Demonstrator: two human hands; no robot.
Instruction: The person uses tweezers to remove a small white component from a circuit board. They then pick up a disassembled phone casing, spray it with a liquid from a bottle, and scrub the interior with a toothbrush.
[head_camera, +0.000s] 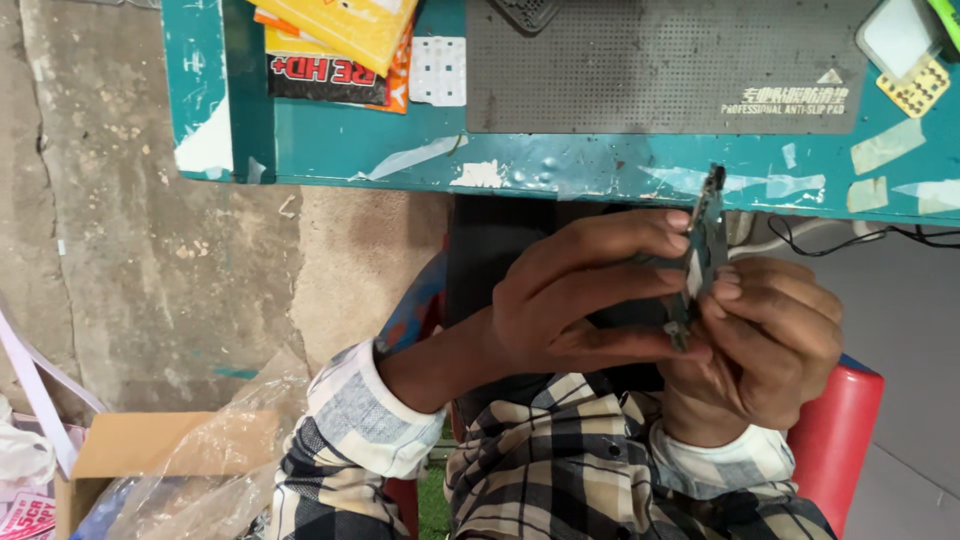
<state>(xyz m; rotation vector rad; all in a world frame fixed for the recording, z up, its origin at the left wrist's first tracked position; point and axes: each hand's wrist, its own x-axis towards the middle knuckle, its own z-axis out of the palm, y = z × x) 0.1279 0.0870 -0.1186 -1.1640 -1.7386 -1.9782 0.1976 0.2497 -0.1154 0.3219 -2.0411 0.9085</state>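
Thin circuit board (704, 250) edge-on, pinched btwn left hand (580, 300) & right hand (765, 340) fingertips.

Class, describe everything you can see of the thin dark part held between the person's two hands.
The thin dark part is flat and narrow, seen edge-on, standing nearly upright with its top tilted right. It looks like a slim electronic piece, dark with a pale patch midway; finer detail is too small to tell. The left hand and right hand pinch it between fingertips, just below the teal table's edge, above the lap.

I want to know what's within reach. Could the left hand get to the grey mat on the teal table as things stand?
Probably yes: the grey mat lies just beyond the table edge, nothing between, though the left hand is gripping the thin device.
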